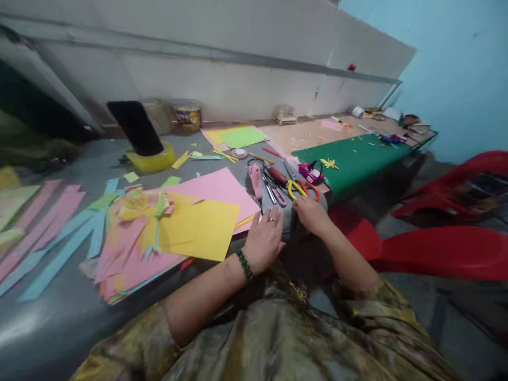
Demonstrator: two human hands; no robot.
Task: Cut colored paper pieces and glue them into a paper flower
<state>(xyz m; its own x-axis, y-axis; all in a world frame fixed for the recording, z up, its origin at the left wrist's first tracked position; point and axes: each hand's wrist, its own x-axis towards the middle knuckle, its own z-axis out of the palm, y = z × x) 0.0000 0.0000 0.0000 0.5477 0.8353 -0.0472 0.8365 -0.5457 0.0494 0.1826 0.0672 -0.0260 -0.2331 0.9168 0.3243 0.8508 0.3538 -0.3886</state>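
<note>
Where the left hand lies: palm down, the left hand point(264, 241) rests at the near edge of the grey surface point(59, 323), fingers straight and slightly spread, tips toward the tools; a green bracelet point(244, 264) circles the wrist.
Right hand: the right hand point(313, 216) is at the same edge, farther right, fingers bent and drawn together; whether they grip or merely touch something, I cannot tell.
Yellow-handled scissors: these scissors point(291, 190) lie near the surface's right end, their loops right at the right fingertips.
Orange handle: the orange handle point(318, 191) sits just beside the yellow loops, crowding them.
Tools in the way: a pink glue gun point(255, 180), a pink cutter point(279, 197) and a dark red handle point(275, 173) lie close together beyond the left fingertips; a purple object point(310, 172) is behind the scissors.
Paper: a yellow sheet point(210, 225) overlaps a pink one point(222, 185) left of the left hand; blue strips point(75, 233) spread toward the left end.
Far edge: a black phone point(135, 127) leans, its foot at a yellow roll point(153, 159); a jar point(187, 116) stands behind.
Right end: green sheeting point(357, 161) continues beyond the tools, with a red chair point(440, 251) beside it.
</note>
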